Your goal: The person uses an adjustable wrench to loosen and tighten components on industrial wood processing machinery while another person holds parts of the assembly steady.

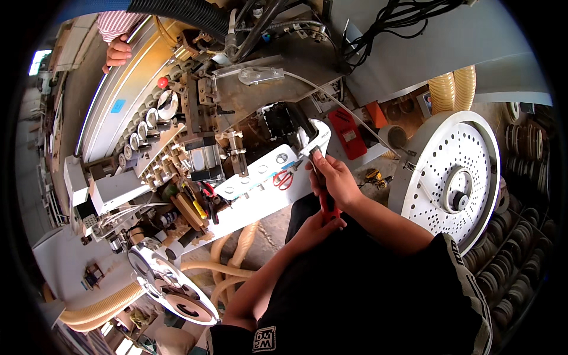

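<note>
My left hand [318,231] is closed around the lower part of a hand tool with a red handle [329,206]. My right hand [338,182] grips the dark upper part of this tool, whose exact kind is hard to make out. Its top end reaches the rounded white corner [320,141] of a machine housing, beside a dark opening [283,121]. Left of the hands, scissors with red handles [283,180] rest on the white panel [235,190] with round fittings. Farther left are pliers with red grips [209,190] and a yellow-handled tool [199,209].
A large perforated white reel [447,177] stands close on my right. Beyond the machine lies a red case [348,134]. Ribbed yellowish hoses [241,245] run below the panel. Another person's hand [118,53] rests at a long rail, upper left. Rolls [512,269] fill a rack.
</note>
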Demonstrator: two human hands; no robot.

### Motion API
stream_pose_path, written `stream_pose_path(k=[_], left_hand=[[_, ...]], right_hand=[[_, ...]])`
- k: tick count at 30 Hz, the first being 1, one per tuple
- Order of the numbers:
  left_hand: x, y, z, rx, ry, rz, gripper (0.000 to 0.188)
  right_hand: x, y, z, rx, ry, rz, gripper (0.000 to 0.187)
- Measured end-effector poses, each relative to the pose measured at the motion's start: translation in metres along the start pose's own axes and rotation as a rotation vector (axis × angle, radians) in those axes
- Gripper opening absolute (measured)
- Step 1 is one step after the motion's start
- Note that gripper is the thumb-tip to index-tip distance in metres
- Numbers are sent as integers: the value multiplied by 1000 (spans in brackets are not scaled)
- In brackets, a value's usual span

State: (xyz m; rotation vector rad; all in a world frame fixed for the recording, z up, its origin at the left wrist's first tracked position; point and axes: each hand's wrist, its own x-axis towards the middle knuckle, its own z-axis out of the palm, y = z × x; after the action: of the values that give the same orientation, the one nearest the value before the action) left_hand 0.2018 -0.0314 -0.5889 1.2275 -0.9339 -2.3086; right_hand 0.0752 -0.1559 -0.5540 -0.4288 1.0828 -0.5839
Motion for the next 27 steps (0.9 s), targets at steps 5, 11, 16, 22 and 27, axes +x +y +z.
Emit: stream_pose_path(k=[5,11,16,22,27], left_hand=[[-3,25,0,125,91,-40,33],[-4,18,6,76,110,34,29],[0,11,7,64,129,67,29],[5,19,12,200,162,60,31],[6,33,15,384,213,91,37]], right_hand=[[2,-6,1,98,-43,-59,44],[-7,-11,-4,166,-161,11,52],[-9,-17,-14,146,-147,55,55],[-7,-17,-20,173,-138,20,55],[-9,-20,-23,212,-159,-26,55]])
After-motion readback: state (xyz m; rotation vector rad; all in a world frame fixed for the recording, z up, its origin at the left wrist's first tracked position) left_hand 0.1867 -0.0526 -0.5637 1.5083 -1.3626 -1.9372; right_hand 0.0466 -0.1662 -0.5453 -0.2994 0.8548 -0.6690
